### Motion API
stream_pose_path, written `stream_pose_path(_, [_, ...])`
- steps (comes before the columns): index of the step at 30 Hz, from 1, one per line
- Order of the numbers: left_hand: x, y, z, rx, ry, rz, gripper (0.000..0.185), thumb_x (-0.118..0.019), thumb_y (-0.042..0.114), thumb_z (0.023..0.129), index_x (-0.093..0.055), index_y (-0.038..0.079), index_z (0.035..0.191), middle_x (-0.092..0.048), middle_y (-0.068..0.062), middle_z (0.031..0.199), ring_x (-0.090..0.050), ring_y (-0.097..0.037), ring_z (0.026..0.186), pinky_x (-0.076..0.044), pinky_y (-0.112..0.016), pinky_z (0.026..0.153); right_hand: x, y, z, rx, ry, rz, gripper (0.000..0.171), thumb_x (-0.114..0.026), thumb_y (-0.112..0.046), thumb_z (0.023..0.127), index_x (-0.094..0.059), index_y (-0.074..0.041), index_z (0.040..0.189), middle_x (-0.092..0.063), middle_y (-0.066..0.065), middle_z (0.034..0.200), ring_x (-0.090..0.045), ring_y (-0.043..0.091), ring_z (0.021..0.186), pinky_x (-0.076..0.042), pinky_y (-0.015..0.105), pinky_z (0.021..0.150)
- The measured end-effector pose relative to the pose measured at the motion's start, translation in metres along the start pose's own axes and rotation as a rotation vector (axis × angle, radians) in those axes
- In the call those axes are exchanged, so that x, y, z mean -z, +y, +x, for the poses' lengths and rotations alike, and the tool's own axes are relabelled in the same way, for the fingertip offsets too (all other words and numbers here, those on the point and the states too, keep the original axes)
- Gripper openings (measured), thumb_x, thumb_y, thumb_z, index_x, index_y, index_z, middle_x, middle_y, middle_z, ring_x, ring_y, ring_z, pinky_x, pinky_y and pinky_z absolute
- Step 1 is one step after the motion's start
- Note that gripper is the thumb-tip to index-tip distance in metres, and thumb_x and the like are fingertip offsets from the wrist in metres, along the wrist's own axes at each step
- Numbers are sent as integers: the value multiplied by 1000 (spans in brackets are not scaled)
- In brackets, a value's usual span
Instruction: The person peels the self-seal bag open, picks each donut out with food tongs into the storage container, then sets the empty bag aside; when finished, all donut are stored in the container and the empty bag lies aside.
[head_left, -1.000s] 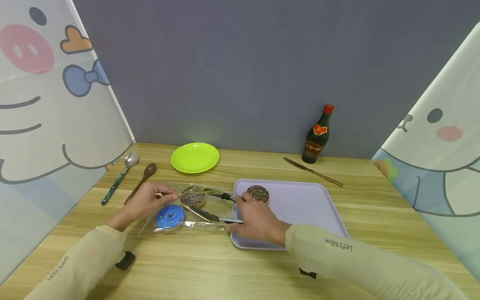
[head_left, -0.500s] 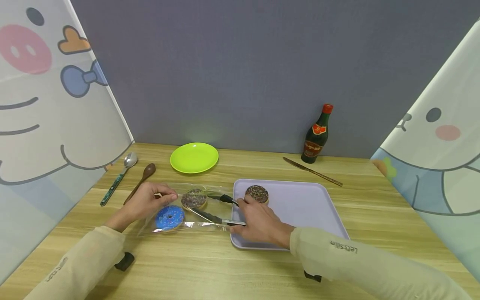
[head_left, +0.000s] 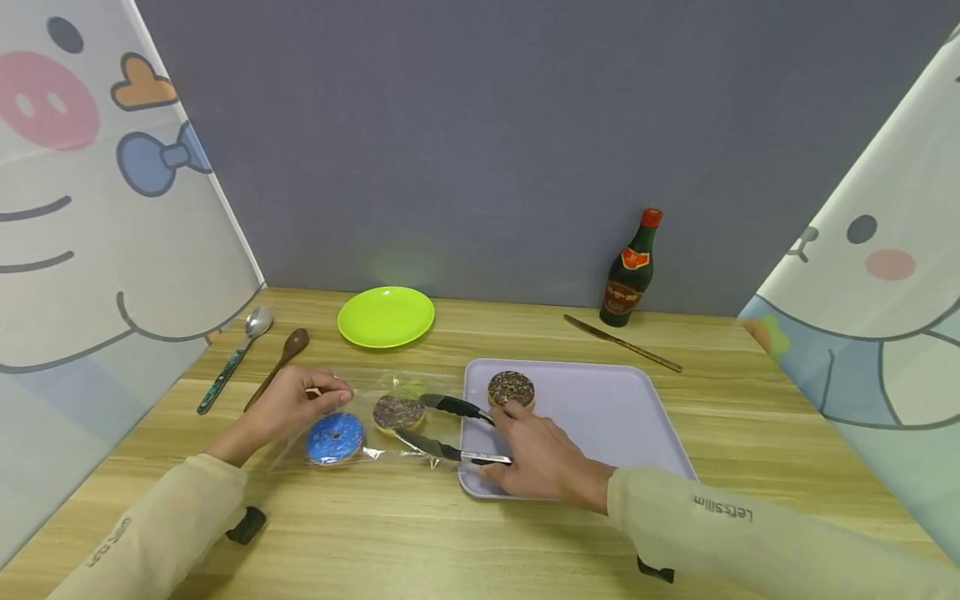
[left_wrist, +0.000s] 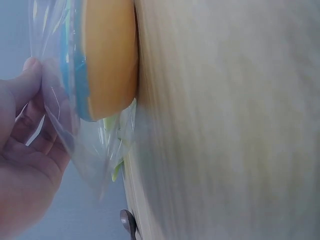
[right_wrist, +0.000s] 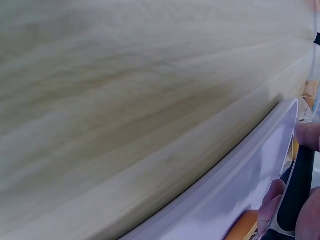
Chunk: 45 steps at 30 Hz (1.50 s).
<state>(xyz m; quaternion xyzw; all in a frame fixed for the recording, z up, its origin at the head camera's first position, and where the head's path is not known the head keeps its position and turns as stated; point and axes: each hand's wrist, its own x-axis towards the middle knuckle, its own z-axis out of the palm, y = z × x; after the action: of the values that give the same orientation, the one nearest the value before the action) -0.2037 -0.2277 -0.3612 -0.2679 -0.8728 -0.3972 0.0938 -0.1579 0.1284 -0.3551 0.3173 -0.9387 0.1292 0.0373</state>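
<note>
My left hand (head_left: 300, 404) pinches the edge of a clear plastic bag (head_left: 360, 450) lying on the wooden table. A blue-iced donut (head_left: 335, 437) lies in the bag. My right hand (head_left: 536, 454) grips black-tipped metal tongs (head_left: 453, 431), whose tips clamp a chocolate sprinkled donut (head_left: 398, 412) at the bag's mouth. A second chocolate donut (head_left: 512, 389) sits on the lilac tray (head_left: 600, 417). The left wrist view shows my left hand (left_wrist: 20, 165), the bag (left_wrist: 60, 115) and the blue donut (left_wrist: 107, 55) edge-on. In the right wrist view the tray rim (right_wrist: 240, 185) and a tong handle (right_wrist: 297, 190) appear.
A green plate (head_left: 386, 317) stands at the back, with a metal spoon (head_left: 232, 360) and a wooden spoon (head_left: 276, 367) to its left. A dark bottle (head_left: 628, 271) and a knife (head_left: 622, 343) lie at the back right. Printed screens wall both sides.
My right hand has drawn the tongs and the chocolate donut to the right, toward the tray. The left hand keeps its hold on the bag.
</note>
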Motion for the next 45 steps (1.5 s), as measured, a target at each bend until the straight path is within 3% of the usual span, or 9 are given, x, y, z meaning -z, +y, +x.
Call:
stream_pose_path(2, [0, 0, 0, 0, 0, 6, 6, -70, 6, 85, -75, 3, 87, -67, 2, 84, -59, -9, 72, -52, -26, 58, 2, 3, -5, -14, -8, 14, 74, -70, -43, 81, -49, 5, 133, -54, 12, 116, -57, 19, 85, -50, 38, 68])
stream_pose_path(6, [0, 0, 1, 6, -5, 17, 6, -70, 6, 86, -75, 4, 88, -68, 2, 85, -60, -9, 74, -52, -25, 58, 8, 9, -17, -30, 1, 34, 73, -72, -40, 79, -49, 2, 134, -51, 15, 128, -57, 25, 103, -50, 45, 75])
stream_pose_path(14, [0, -3, 3, 12, -10, 22, 6, -70, 7, 87, -75, 5, 86, -68, 1, 85, -61, -9, 78, -53, -25, 61, 16, 21, -42, -22, 53, 31, 66, -75, -39, 78, -56, 3, 125, -56, 4, 104, -54, 12, 80, -49, 35, 63])
stream_pose_path(27, [-3, -6, 2, 19, -2, 16, 5, -70, 5, 86, -75, 3, 86, -68, 0, 86, -61, -8, 80, -53, -25, 62, 22, 36, -83, -47, 104, 40, 64, -76, -38, 77, -57, 2, 124, -53, -3, 105, -51, 9, 76, -46, 29, 62])
stream_pose_path(35, [-2, -6, 1, 20, -4, 32, 6, -70, 8, 86, -75, 5, 87, -69, 1, 88, -61, -7, 83, -53, -26, 63, 27, 48, -110, -17, 221, -1, 62, -82, -33, 72, -60, 0, 119, -54, -4, 102, -53, 7, 75, -46, 26, 61])
stream_pose_path(40, [0, -6, 0, 2, 5, 36, 5, -70, 6, 86, -75, 5, 86, -68, 1, 87, -61, -7, 81, -53, -26, 61, 31, 56, -125, -13, 269, -1, 63, -84, -31, 69, -60, 1, 118, -54, -5, 100, -42, 0, 65, -40, 21, 56])
stream_pose_path(45, [0, -4, -1, -12, 8, 40, 5, -70, 5, 86, -75, 4, 86, -69, 1, 87, -61, -6, 80, -53, -27, 61, 36, 62, -136, -45, 290, -10, 64, -85, -31, 67, -61, 1, 117, -53, -8, 98, -41, -1, 65, -37, 19, 55])
